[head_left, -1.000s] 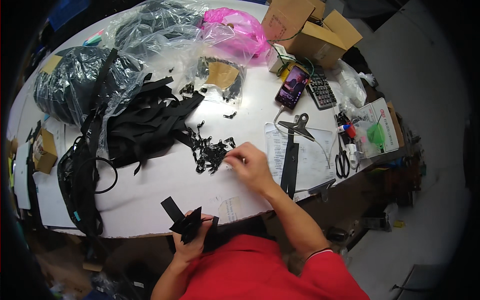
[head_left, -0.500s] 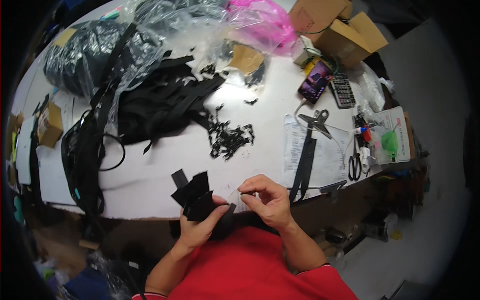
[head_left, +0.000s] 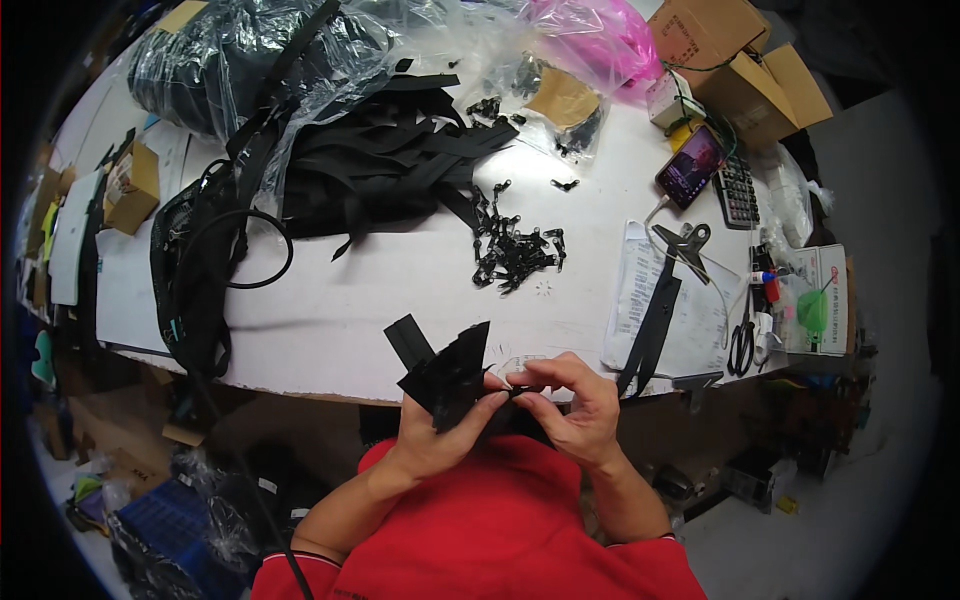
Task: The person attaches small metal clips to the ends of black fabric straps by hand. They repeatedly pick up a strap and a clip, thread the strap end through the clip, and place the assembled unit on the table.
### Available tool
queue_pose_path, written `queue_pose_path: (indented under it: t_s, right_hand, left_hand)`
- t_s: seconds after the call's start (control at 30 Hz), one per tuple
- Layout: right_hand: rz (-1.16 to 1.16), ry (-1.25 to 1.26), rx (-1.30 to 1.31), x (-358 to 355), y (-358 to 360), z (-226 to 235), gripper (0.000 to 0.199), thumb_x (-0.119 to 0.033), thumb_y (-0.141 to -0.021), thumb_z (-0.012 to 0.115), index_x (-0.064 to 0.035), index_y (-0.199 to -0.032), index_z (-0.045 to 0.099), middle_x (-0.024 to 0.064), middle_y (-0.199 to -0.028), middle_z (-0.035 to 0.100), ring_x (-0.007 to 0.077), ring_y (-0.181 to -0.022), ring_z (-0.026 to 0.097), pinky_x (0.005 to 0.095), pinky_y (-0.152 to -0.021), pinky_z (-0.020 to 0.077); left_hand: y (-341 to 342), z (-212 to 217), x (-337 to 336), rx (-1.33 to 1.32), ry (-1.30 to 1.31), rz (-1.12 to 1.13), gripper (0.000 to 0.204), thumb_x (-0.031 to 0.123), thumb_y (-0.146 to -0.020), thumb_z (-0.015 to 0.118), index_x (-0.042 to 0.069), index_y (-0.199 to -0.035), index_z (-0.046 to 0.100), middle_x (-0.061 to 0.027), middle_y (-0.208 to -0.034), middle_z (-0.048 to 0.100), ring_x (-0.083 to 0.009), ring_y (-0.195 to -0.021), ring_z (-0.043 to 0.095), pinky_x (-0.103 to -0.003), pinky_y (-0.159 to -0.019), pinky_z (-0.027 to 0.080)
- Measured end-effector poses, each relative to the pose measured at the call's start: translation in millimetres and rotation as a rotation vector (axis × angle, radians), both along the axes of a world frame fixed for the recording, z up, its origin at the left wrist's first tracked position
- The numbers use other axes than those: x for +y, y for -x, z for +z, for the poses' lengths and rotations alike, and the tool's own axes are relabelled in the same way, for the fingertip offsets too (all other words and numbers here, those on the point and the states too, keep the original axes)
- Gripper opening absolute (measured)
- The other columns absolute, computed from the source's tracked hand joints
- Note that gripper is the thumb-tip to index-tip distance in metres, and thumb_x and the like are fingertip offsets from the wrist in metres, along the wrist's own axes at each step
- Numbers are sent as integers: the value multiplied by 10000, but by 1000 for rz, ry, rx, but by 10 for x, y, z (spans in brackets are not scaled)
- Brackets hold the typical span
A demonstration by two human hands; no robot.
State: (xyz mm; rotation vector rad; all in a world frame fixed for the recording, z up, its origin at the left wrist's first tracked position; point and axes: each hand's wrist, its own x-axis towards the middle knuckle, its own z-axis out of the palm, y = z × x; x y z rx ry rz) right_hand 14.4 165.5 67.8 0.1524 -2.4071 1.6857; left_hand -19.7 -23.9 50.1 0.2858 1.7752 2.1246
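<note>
My left hand [head_left: 430, 440] is closed around a bundle of black fabric strips [head_left: 445, 370], whose flat ends fan up above the thumb. Against it, my right hand [head_left: 580, 410] pinches a small black piece [head_left: 516, 391] between thumb and fingertips. The piece meets the left thumb tip, and its exact shape is mostly covered by the fingers. Both hands are just at the table's near edge. Beyond them lies a loose pile of small black clip-like parts [head_left: 515, 252]. Farther left, a heap of black straps [head_left: 370, 170] covers the table.
A black bag-like item with a looped cord [head_left: 195, 270] lies left. Plastic-wrapped black goods [head_left: 240, 70] and a pink bag [head_left: 605, 40] are at the back. To the right are papers [head_left: 640, 290], a bulldog clip [head_left: 685, 240], a phone [head_left: 690, 165], scissors [head_left: 741, 345] and cardboard boxes [head_left: 760, 90].
My right fingertips have come in to meet the left thumb; before, a small gap lay between them. The whole view has shifted, so the table things appear farther right and higher.
</note>
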Motion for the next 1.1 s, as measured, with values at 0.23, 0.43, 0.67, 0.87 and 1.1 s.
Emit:
queue_pose_path:
  t_s: [0.23, 0.43, 0.67, 0.87, 1.1]
  right_hand:
    - [0, -157, 77, -18, 11, 28, 326, 3, -748, 777, -30, -1059, 686, 58, -894, 730, 197, -763, 655, 296, -671, 498]
    - [72, -531, 304, -13, 48, 88, 324, 15, -704, 783, -47, -1008, 692, 27, -798, 677, 192, -702, 636, 321, -593, 441]
    - [-35, -204, 177, -181, -152, 167, 185, 27, -799, 754, -13, -963, 679, 48, -821, 681, 153, -715, 636, 270, -638, 478]
    - [-113, 617, -574, -243, -158, 18, 136, -64, -918, 689, 6, -1031, 659, -10, -898, 649, 34, -767, 562, 186, -666, 442]
    - [-114, 790, -640, -263, -186, -35, 70, -26, -936, 651, 6, -998, 649, -11, -918, 625, 42, -806, 540, 189, -735, 437]
  left_hand:
    - [-76, -68, 9, 19, 3, 34, 302, -17, -863, 705, -32, -1157, 639, -76, -920, 707, -117, -849, 664, -246, -763, 536]
    - [-81, -66, 12, 90, 119, 64, 305, -31, -863, 691, -32, -1165, 647, -111, -947, 698, -147, -819, 681, -238, -732, 536]
    - [-20, -68, -4, 208, 59, 55, 180, -37, -905, 637, -33, -1084, 663, -98, -997, 674, -149, -833, 658, -261, -729, 519]
    - [-69, -55, -4, 36, -20, 42, 155, -20, -928, 625, -24, -1081, 652, -77, -1017, 669, -145, -936, 640, -285, -821, 514]
    - [-105, -99, -11, -65, -22, 42, 180, 3, -941, 615, -4, -1117, 654, -69, -1025, 694, -141, -948, 649, -280, -846, 521]
